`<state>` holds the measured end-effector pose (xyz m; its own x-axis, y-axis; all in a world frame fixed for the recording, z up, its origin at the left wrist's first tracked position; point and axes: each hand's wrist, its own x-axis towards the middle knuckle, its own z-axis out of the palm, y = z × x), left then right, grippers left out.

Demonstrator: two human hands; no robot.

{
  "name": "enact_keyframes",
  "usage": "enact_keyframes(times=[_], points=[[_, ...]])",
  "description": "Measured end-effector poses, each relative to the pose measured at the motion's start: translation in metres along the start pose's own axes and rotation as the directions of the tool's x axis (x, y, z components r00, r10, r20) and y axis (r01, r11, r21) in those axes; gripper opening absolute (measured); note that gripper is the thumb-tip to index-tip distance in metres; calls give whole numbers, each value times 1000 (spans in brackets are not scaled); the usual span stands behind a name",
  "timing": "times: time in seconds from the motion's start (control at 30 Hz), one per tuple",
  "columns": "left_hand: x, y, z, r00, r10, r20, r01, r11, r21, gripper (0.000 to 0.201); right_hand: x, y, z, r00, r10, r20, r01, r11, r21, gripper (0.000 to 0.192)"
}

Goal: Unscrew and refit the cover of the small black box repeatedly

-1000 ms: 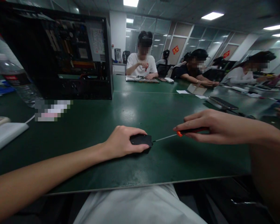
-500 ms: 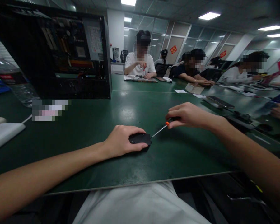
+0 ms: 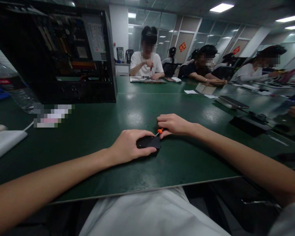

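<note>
On the green table, my left hand [image 3: 127, 146] is closed around a small, flat black box [image 3: 149, 142] with tiny screws on its top, thumb along the near side and fingers along the far side. My right hand [image 3: 173, 124] grips a screwdriver [image 3: 159, 131] with an orange collar and a thin metal shaft. Most of the handle is hidden in the palm. The shaft slants down to the left, over the far right part of the box; exactly where its tip rests is hard to see.
An open black computer case [image 3: 88, 88] stands at the back left, beside a plastic bottle [image 3: 13, 85]. A white device [image 3: 7, 144] lies at the left edge. Several people sit across the table. Dark devices [image 3: 248, 124] and papers [image 3: 190, 92] lie to the right.
My right hand has moved left with the screwdriver, close to the box. The shaft, earlier pointing at the box's right end, now lies over its top. My left hand stays put.
</note>
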<state>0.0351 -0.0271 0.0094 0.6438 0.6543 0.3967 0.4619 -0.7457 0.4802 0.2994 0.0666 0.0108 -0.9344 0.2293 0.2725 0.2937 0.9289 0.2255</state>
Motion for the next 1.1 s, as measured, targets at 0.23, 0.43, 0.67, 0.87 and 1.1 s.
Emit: enact_keyframes(times=[0.23,0.43,0.67,0.87,1.1], points=[[-3,-8,-26,996,56,72,-49,994,-96,57,-18,-2,-10,998,65,-10,-65,998,-13,55],[-9,-21,-40,984,-109,139,120,990,-72,45,-32,-22,-30,993,99,-61,-105,989,-100,40],[-8,-13,-20,993,-114,-15,113,991,-72,42,-27,-39,-22,994,82,-69,-81,997,17,37],[-10,-13,-17,993,-112,-42,107,990,-90,43,-24,-32,-15,990,139,-20,-125,939,319,36],[-9,-8,-17,993,-116,-27,113,987,-118,42,-24,-35,-19,993,102,-53,-102,995,11,39]])
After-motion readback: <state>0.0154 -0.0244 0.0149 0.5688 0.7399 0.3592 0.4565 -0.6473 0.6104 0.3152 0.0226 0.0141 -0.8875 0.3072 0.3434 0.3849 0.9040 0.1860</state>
